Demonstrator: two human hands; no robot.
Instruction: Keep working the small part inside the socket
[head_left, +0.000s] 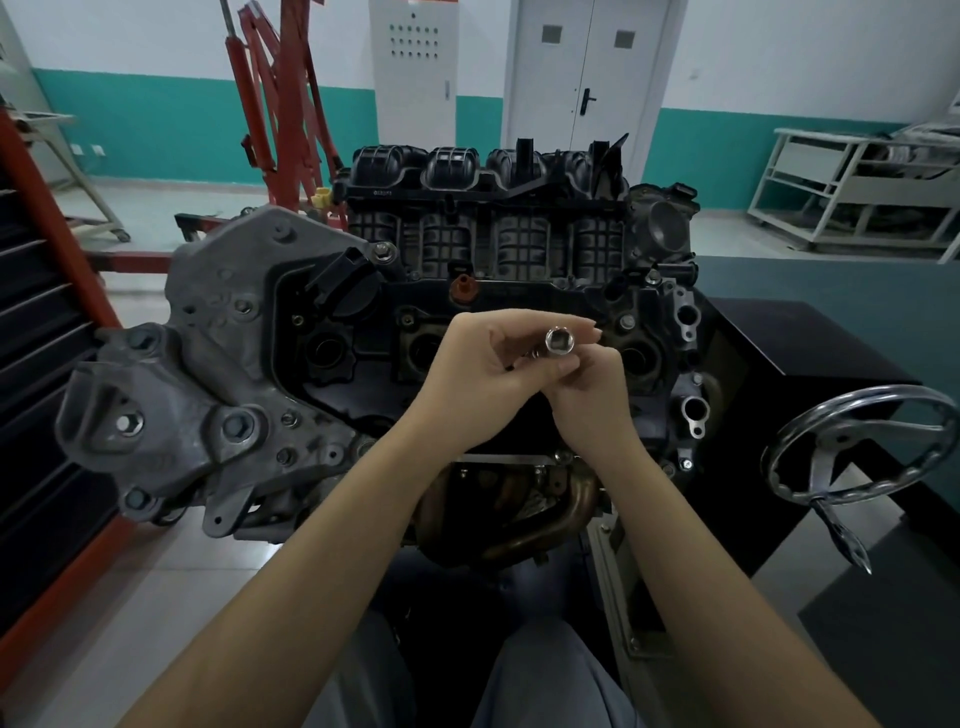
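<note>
Chromed steel, a socket (559, 341) is pinched between the curled fingers of the left hand (485, 371) and right hand (589, 387) above the engine (363, 332), where a slip could send it into the open plug well (636, 358) at three o'clock.

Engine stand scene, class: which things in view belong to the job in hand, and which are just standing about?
In hand:
socket, held by left hand and right hand
engine beneath the hands

Standing about:
red crane
handwheel
white rack
grey cabinet
door
</note>
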